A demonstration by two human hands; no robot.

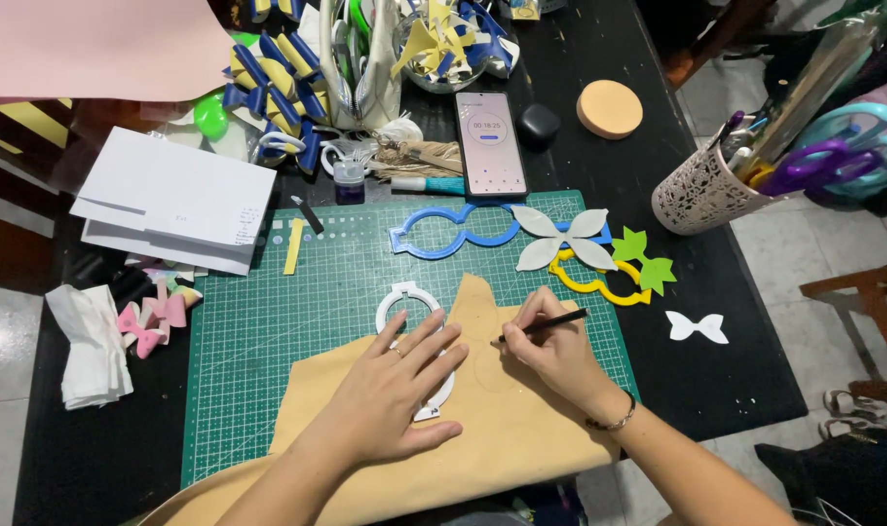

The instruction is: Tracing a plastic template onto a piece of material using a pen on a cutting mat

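My left hand [390, 390] lies flat, fingers spread, pressing a white ring-shaped template [404, 302] onto a tan sheet of material [507, 433]. The sheet covers the near part of a green cutting mat [268, 321]. My right hand [558, 346] grips a thin black pen [546, 324], its tip touching the tan sheet just right of the template. A faint curved line shows on the sheet near the pen tip.
On the mat's far side lie a blue double-ring template [453, 234], a white petal cut-out [565, 237], a yellow template [599, 282] and green leaf shapes [643, 261]. A phone [490, 144], a white pen cup [701, 190], white papers [175, 200] and pink bows [151, 317] surround it.
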